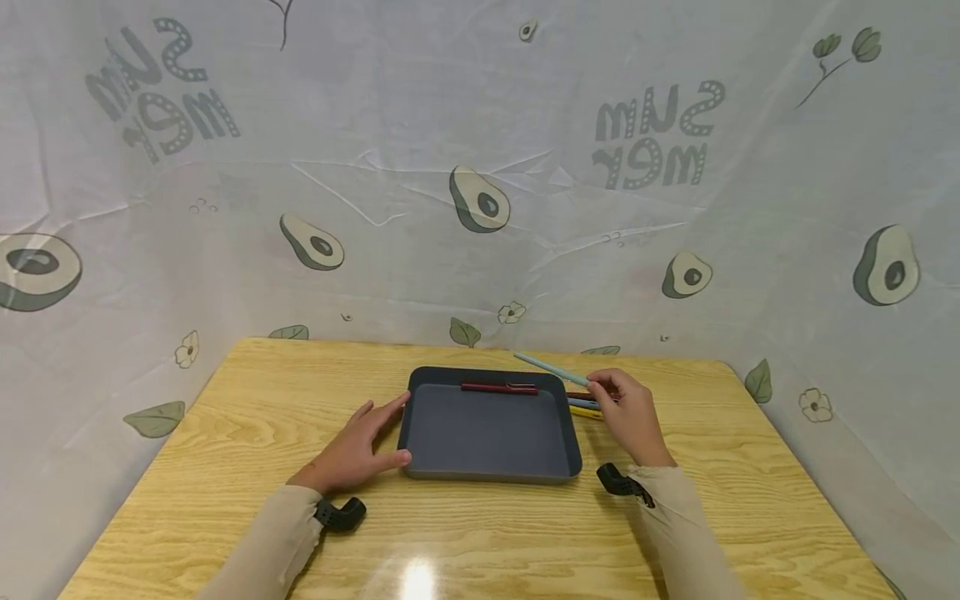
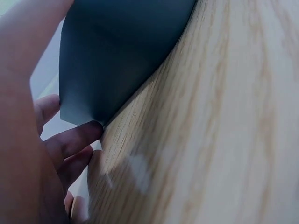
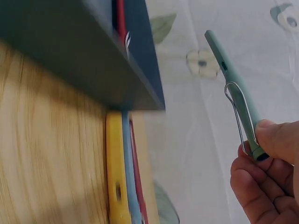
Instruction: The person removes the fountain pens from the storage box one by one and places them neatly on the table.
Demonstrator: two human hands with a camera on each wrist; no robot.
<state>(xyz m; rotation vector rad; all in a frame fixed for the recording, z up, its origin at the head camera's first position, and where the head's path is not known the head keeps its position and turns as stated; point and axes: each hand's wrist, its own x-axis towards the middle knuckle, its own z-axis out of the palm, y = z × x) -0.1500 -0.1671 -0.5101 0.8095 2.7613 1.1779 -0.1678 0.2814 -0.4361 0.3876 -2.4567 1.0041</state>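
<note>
Between thumb and fingers, my right hand [image 1: 632, 421] pinches a pale green pen [image 1: 551, 367] near its cap end, raised above the tray's back right corner. The right wrist view shows a wire clip on this pen [image 3: 238, 98]. My left hand [image 1: 356, 450] lies against the left side of a dark grey tray [image 1: 487, 446], fingers extended and thumb at its front left corner. Inside the tray, along the back, lies a dark red pen [image 1: 487, 387]. Beside the tray's right wall are a yellow pen [image 3: 116, 163], a blue pen [image 3: 131, 182] and another red pen [image 3: 139, 177], partly hidden.
The tray stands on a wood-grain table [image 1: 480, 533]. A pale printed cloth [image 1: 375, 208] hangs behind the table and along both sides. Dark wrist devices sit on the left sleeve [image 1: 262, 542] and the right sleeve [image 1: 686, 533].
</note>
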